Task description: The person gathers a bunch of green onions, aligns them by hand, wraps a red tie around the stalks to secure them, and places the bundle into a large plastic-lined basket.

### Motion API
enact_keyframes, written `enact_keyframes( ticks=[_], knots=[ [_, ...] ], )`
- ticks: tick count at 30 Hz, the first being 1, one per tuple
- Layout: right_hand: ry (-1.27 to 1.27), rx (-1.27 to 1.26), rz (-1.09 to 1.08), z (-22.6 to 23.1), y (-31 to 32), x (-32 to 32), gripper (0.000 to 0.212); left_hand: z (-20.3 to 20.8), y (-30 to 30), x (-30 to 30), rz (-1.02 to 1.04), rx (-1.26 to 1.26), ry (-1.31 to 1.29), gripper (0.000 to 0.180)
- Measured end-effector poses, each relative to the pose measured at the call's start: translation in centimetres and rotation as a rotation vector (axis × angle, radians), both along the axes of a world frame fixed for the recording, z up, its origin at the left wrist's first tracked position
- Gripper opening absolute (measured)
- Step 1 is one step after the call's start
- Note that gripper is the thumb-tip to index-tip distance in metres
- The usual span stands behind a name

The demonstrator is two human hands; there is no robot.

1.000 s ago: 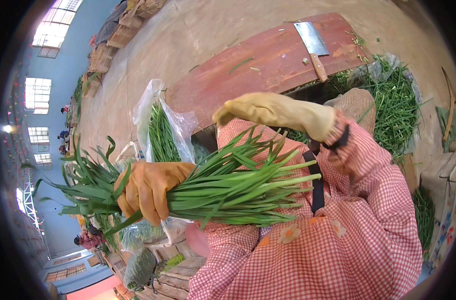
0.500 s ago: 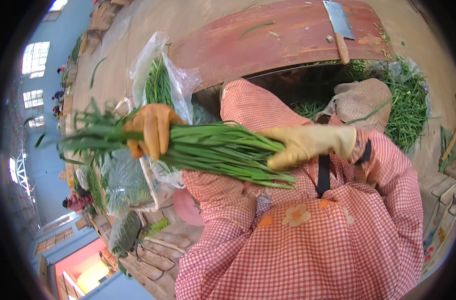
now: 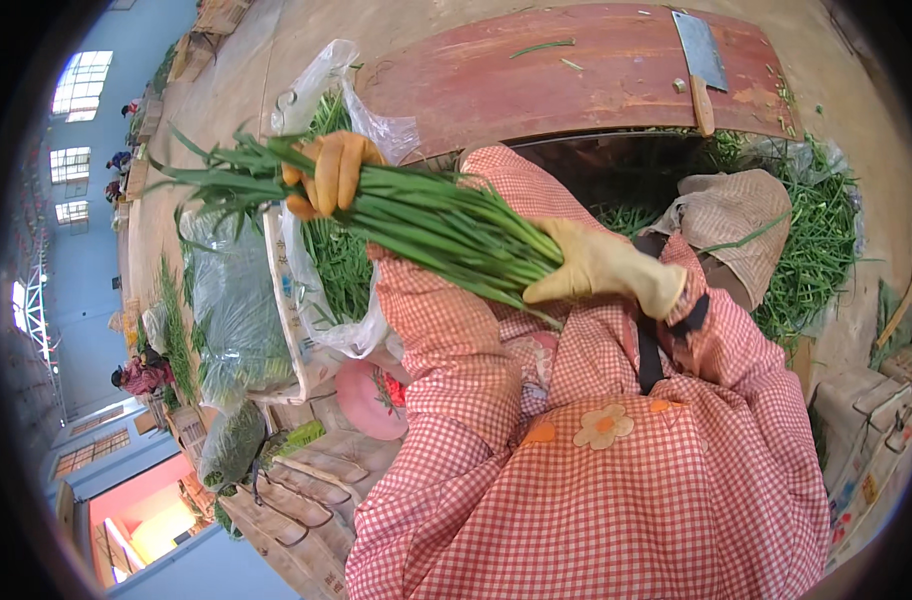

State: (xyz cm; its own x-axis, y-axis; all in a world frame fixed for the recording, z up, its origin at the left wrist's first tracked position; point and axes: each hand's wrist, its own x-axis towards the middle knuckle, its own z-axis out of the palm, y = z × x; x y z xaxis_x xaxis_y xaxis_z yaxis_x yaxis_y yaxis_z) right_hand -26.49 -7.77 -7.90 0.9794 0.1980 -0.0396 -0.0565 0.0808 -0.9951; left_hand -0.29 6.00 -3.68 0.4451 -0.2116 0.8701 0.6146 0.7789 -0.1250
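A long bunch of green chives (image 3: 446, 220) lies slantwise in front of me, its loose leaf tips to the left and its cut ends to the right. My left hand (image 3: 336, 172), in an orange rubber glove, is closed around the leafy part. At the other end my right hand (image 3: 604, 265), in a pale yellow glove, grips the ends, with the thumb below; its other fingers are partly hidden. Under the bunch, to the left, a clear plastic bag (image 3: 361, 338) holds more chives.
Ahead is a red-brown board (image 3: 536, 85) with a cleaver (image 3: 700, 60) on it. Cut greens (image 3: 811, 220) are heaped at the right. A pink basin (image 3: 361, 405) with something red inside stands at lower left, near a crate (image 3: 294, 330) and a plastic-wrapped bundle (image 3: 238, 310). Other people sit farther left.
My left hand has risen with the leafy end, so the bunch now tilts down to the right. The right hand has shifted slightly left. More of the bag and basin shows.
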Motion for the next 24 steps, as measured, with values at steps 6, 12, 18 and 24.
enact_keyframes(
  ticks=[6, 12, 18, 24],
  knots=[
    [0.127, 0.253, -0.017, 1.6, -0.1, 1.4, 0.067, 2.0, -1.9, 1.6, -0.044, 0.083, -0.086, 0.035],
    [0.087, 0.252, -0.002, 0.9, 1.6, -0.1, 0.061, 1.4, -1.7, 1.7, -0.023, 0.025, -0.083, 0.046],
    [0.122, 0.036, -0.198, 2.0, 3.6, -1.5, 0.064, 2.1, -2.7, 1.3, -0.021, -0.037, -0.173, 0.051],
    [0.29, 0.319, -0.031, 2.6, 0.8, -2.1, 0.048, 3.0, -6.0, -0.2, -0.041, -0.089, -0.099, 0.052]
  ],
)
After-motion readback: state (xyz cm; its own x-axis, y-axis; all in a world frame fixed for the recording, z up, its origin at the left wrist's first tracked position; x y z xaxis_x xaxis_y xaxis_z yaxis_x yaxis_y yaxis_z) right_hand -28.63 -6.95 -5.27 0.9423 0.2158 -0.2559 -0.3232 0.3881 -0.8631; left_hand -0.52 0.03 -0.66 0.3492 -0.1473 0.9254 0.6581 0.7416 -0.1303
